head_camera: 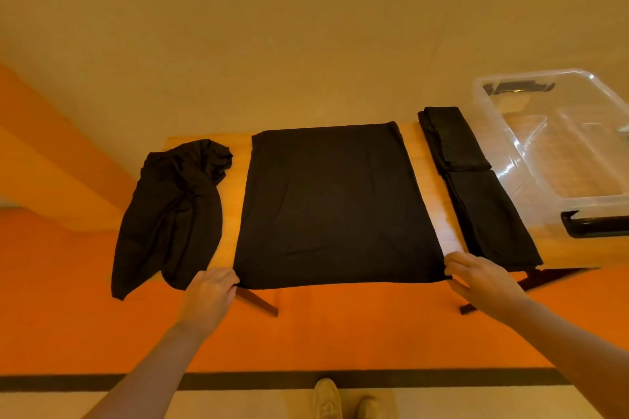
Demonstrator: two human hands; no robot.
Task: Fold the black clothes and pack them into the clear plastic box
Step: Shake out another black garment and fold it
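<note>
A black garment (333,204) lies flat as a rectangle across the middle of the wooden table (429,187). My left hand (211,289) pinches its near left corner and my right hand (476,274) pinches its near right corner, both at the table's front edge. A crumpled black garment (173,214) lies at the left and hangs over the edge. Two folded black pieces (476,187) lie in a row at the right. The clear plastic box (561,146) stands open at the far right, with no clothes visible inside.
The box has black latch handles at its far end (520,88) and near end (592,224). Dark table legs (258,301) slant down under the front edge. Below lie an orange floor, a dark stripe and my shoes (328,400).
</note>
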